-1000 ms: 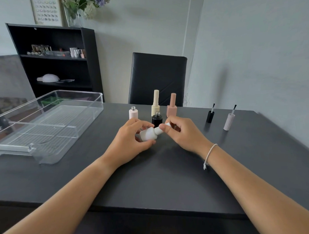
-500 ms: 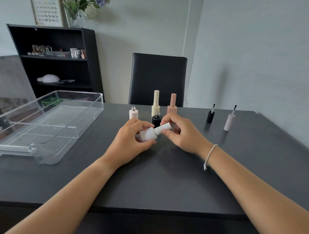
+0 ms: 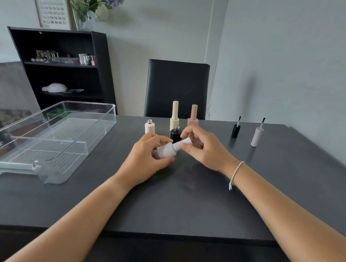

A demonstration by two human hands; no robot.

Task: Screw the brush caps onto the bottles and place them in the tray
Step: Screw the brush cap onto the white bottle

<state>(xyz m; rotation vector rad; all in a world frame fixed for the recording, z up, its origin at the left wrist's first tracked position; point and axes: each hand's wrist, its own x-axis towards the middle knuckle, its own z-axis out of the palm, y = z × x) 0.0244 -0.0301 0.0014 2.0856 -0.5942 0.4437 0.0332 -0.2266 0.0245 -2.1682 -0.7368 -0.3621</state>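
Observation:
My left hand (image 3: 145,158) grips a white bottle (image 3: 166,151), held tilted above the dark table. My right hand (image 3: 204,149) pinches the white brush cap (image 3: 184,143) that sits on the bottle's neck. Behind my hands stand an uncapped pale pink bottle (image 3: 149,127) and an uncapped black bottle (image 3: 175,133), then a capped cream bottle (image 3: 174,116) and a capped pink bottle (image 3: 193,117). At the right, a black brush cap (image 3: 236,130) and a pale pink brush cap (image 3: 257,135) stand with their brushes pointing up. The clear plastic tray (image 3: 85,143) lies at the left, with no bottles in it.
A black chair (image 3: 176,88) stands behind the table's far edge. A black shelf unit (image 3: 99,69) with small items is at the back left against the wall. The table's front edge runs below my forearms.
My right fingers have shifted around the white cap, and more of the cap now shows between them. The left hand and bottle have stayed in place.

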